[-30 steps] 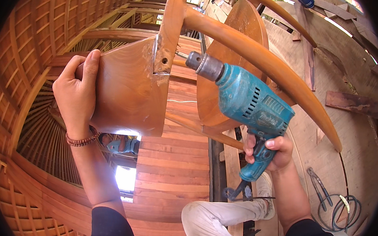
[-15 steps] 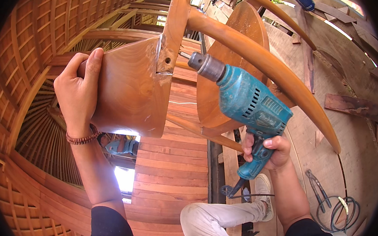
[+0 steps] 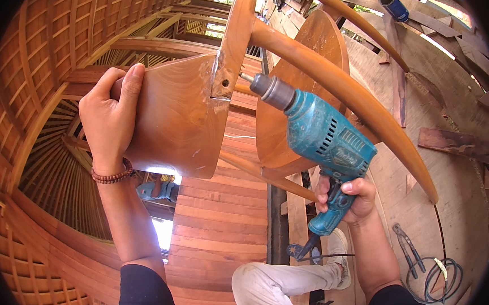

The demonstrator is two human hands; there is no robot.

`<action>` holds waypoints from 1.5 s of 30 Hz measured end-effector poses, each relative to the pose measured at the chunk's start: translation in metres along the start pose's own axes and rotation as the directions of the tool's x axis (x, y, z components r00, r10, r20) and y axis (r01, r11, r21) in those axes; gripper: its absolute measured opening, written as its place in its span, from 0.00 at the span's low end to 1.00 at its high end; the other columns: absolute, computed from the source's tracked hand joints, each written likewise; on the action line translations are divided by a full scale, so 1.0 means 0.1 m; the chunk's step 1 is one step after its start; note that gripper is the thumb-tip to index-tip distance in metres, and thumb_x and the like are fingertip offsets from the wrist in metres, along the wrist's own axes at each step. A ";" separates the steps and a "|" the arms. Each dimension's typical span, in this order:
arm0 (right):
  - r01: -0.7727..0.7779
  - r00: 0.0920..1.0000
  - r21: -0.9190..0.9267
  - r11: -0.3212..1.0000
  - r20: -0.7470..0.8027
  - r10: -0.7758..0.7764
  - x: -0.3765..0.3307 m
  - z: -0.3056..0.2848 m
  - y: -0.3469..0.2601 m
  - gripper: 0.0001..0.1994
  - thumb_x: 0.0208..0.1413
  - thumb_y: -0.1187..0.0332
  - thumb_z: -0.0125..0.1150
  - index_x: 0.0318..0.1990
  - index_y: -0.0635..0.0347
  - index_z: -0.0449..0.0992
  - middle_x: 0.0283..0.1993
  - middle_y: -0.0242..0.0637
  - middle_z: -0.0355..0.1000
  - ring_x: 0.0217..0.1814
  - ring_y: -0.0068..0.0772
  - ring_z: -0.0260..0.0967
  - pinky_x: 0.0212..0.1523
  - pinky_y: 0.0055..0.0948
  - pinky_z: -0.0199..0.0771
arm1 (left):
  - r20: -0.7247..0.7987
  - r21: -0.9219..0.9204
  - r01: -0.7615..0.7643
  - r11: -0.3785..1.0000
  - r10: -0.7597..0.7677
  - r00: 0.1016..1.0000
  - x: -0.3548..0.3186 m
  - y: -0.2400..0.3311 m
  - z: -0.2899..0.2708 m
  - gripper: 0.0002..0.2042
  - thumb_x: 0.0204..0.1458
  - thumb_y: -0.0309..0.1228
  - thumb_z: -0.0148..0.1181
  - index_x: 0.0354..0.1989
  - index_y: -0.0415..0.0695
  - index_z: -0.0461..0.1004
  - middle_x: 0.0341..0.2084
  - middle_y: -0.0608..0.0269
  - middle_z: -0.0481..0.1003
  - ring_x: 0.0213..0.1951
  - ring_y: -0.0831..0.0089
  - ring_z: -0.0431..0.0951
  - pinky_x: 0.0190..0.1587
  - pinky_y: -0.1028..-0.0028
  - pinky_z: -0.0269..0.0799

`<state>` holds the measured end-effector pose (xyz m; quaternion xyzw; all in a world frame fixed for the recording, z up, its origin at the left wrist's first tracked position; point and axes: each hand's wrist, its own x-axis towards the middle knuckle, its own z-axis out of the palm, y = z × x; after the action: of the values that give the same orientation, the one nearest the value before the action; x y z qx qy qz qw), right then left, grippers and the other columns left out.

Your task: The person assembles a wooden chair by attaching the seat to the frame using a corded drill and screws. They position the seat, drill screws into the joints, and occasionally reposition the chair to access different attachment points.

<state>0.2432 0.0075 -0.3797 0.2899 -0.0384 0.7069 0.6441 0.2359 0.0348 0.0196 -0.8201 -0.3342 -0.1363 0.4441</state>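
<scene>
My left hand [image 3: 108, 117] is clamped over the edge of a broad, curved wooden panel [image 3: 173, 119] of a chair, thumb on the near face. In my right hand [image 3: 359, 199] is a teal corded power drill [image 3: 328, 130], gripped by its handle. Its chuck [image 3: 271, 91] points left, and a thin bit [image 3: 247, 77] sticks out toward the panel's joint with a wooden upright [image 3: 235, 38]. A round dark hole [image 3: 225, 83] shows in that joint, just left of the bit. The bit's tip appears apart from the hole. Behind the drill is the rounded chair seat [image 3: 301, 71].
A curved chair leg [image 3: 351, 92] sweeps past above the drill. Pliers [image 3: 409, 249] and a coiled cable [image 3: 442, 285] lie at lower right. Wood offcuts [image 3: 458, 143] and a blue can [image 3: 393, 7] lie on the boards. Below left, another person [image 3: 159, 190] is partly visible.
My left hand and the chair panel have shifted slightly to the right. The drill has moved a little, staying beside the hole with its bit pointing left.
</scene>
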 end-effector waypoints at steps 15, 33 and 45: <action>0.082 0.994 -0.087 0.993 -0.061 -0.088 0.01 -0.06 -0.04 0.28 0.39 0.65 0.60 0.50 0.71 0.69 0.33 0.47 0.72 0.34 0.44 0.75 0.27 0.40 0.81 | 0.025 -0.059 0.096 0.994 -0.095 0.995 0.07 -0.05 0.00 0.22 0.53 0.49 0.67 0.25 0.38 0.77 0.12 0.63 0.66 0.18 0.79 0.61 0.24 0.77 0.62; -0.161 0.983 -0.376 0.912 -0.144 0.115 -0.32 -0.87 -0.56 0.26 0.37 0.69 0.62 0.48 0.72 0.72 0.36 0.51 0.76 0.35 0.46 0.78 0.30 0.40 0.82 | -0.049 -0.124 0.135 0.983 -0.142 0.989 0.24 -0.72 -0.18 0.23 0.56 0.51 0.63 0.28 0.37 0.78 0.14 0.67 0.63 0.21 0.80 0.61 0.26 0.77 0.61; -0.568 0.792 -0.399 0.720 -0.502 0.347 -0.95 -1.26 -0.99 0.25 0.43 0.70 0.59 0.53 0.71 0.70 0.42 0.49 0.77 0.43 0.43 0.76 0.39 0.40 0.80 | -0.095 -0.215 0.154 0.964 -0.178 0.980 0.12 -1.12 -0.39 0.20 0.54 0.46 0.66 0.26 0.38 0.78 0.13 0.66 0.66 0.20 0.81 0.63 0.25 0.76 0.62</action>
<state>0.2904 -0.0070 -0.5594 -0.0664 -0.1742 0.8501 0.4925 0.1724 0.0507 0.1189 -0.8217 -0.3602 -0.2532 0.3618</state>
